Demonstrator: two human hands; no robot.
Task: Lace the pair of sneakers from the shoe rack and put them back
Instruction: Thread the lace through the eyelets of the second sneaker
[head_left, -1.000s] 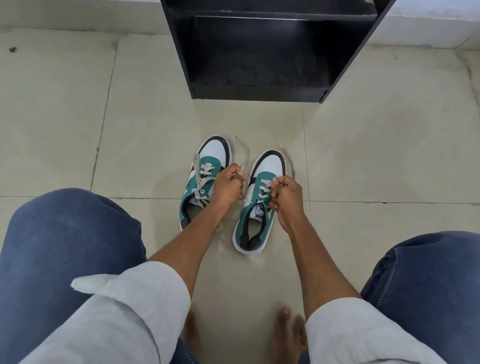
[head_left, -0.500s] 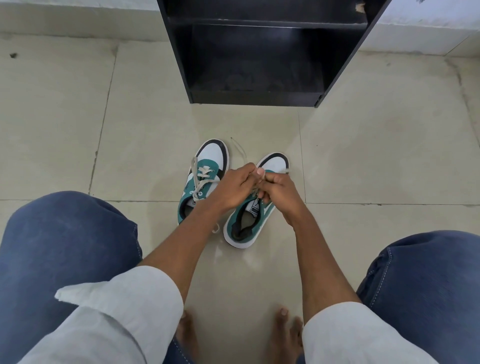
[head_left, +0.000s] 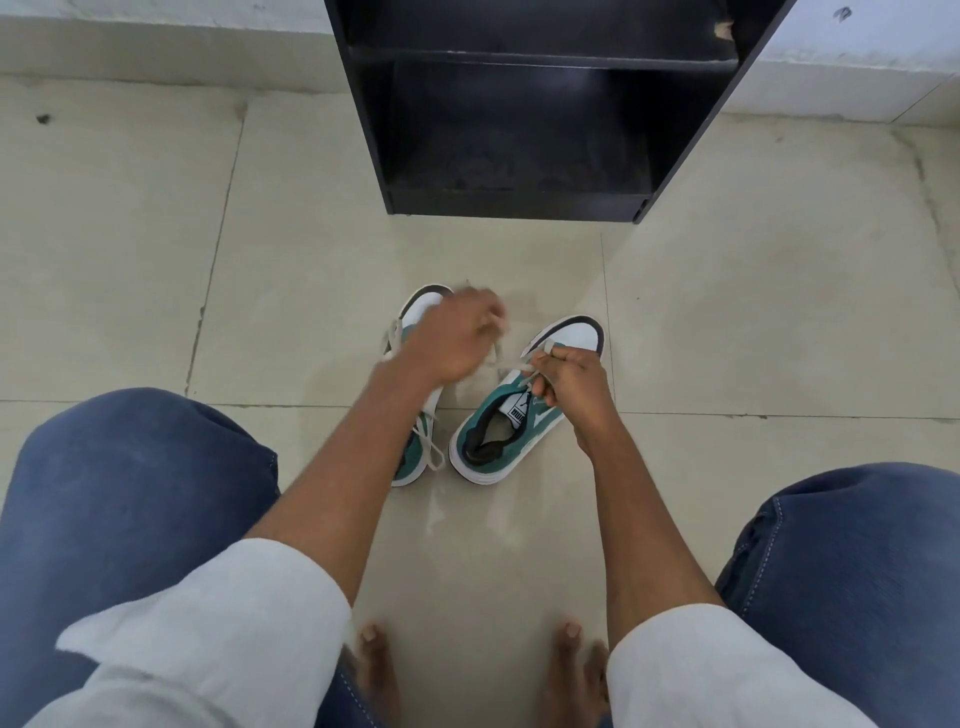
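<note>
Two teal and white sneakers stand on the tiled floor in front of me. The right sneaker (head_left: 511, 423) is turned toe to the upper right. Its white lace (head_left: 506, 364) stretches between my hands. My right hand (head_left: 571, 387) pinches one lace end over the sneaker's tongue. My left hand (head_left: 457, 338), blurred, holds the other lace end out to the left. It hovers over the left sneaker (head_left: 423, 306), which it mostly hides. The left sneaker's lace loops (head_left: 434, 457) hang loose by its heel.
A black shoe rack (head_left: 524, 104) with open shelves stands on the floor just beyond the sneakers. My knees in blue jeans (head_left: 130, 493) flank the sneakers, and my bare toes (head_left: 374, 654) rest on the floor below them.
My hands were together over the right sneaker; now they have spread apart, the left pulling the lace out to the left. The right sneaker has turned toe-right.
</note>
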